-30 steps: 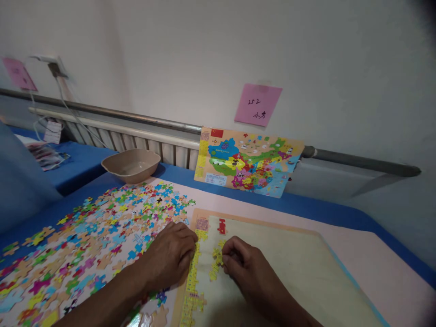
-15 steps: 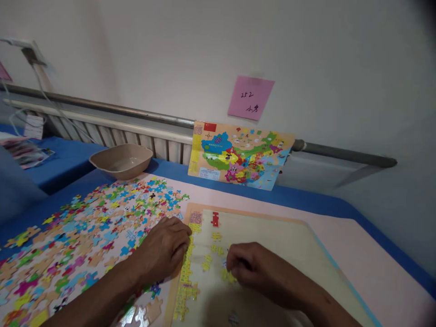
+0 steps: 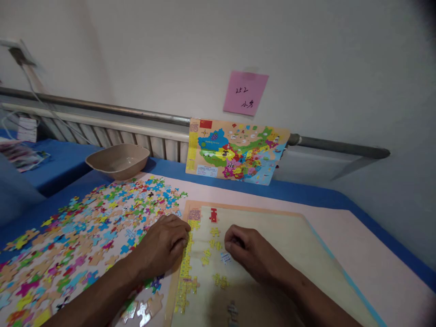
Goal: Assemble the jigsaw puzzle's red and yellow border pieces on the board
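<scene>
Cream cardboard makes up the puzzle tray (image 3: 272, 254), lying flat on the pink mat (image 3: 357, 254) so its raised rim can keep joined pieces in line. The left hand (image 3: 163, 247) rests palm down over the tray's left edge, fingers curled loosely and pressing on the strip of yellow edge pieces (image 3: 186, 268) there, seemingly to steady them; whether anything sits under the fingertips cannot be told. The right hand (image 3: 248, 254) lies on the tray floor with its fingers bent in towards the thumb, close to shut, just beside a few small yellow pieces (image 3: 214, 245) and a pale printed piece (image 3: 225, 258). It may be pinching a piece, but the knuckles hide that. A red piece (image 3: 213, 215) sits alone near the tray's top edge.

The loose pieces (image 3: 85, 231) are spread face up to the left, within reach of the left hand, with a tan bowl (image 3: 117, 160) behind them. The finished map picture (image 3: 236, 152) leans upright against the radiator (image 3: 136, 141), where it can be looked at as a guide. A pink note (image 3: 245, 92) is stuck to the wall above it; its writing is too small to read.

The tray's near edge and both forearms are cut off by the frame, and the far left of the table is blurred
</scene>
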`<action>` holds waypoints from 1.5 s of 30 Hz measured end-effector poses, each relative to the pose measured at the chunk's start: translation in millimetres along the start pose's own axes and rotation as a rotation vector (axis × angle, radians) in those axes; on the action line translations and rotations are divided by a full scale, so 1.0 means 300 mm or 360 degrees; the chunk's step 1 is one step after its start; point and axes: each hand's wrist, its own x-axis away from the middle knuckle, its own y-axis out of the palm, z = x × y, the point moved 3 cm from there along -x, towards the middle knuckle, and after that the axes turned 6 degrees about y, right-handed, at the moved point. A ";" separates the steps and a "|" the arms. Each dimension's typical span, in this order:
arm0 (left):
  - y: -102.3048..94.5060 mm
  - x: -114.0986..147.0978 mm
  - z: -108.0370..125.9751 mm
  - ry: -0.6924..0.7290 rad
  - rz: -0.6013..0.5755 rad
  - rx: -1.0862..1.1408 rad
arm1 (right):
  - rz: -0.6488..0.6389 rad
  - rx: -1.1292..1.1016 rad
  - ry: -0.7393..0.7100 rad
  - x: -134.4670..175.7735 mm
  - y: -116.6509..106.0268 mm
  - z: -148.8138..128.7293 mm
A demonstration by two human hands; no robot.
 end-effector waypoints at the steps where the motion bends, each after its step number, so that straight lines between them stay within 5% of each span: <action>1: 0.001 0.000 -0.002 0.0001 0.0014 0.0023 | 0.0086 -0.0105 -0.0002 -0.009 0.003 0.017; 7: 0.012 0.001 -0.012 0.0010 0.0077 0.0105 | 0.0354 -0.0538 0.0049 -0.043 0.025 0.074; 30: 0.003 0.004 -0.020 -0.0013 0.0029 0.0109 | 0.0337 -0.0274 -0.0002 -0.030 0.026 0.042; 36: -0.006 0.006 -0.024 -0.0011 0.0072 0.0109 | 0.0317 -0.0070 -0.0101 -0.024 0.036 0.029; 45: -0.035 0.001 0.007 -0.0008 0.0295 -0.0037 | 0.0147 0.0514 -0.0541 -0.015 0.090 -0.024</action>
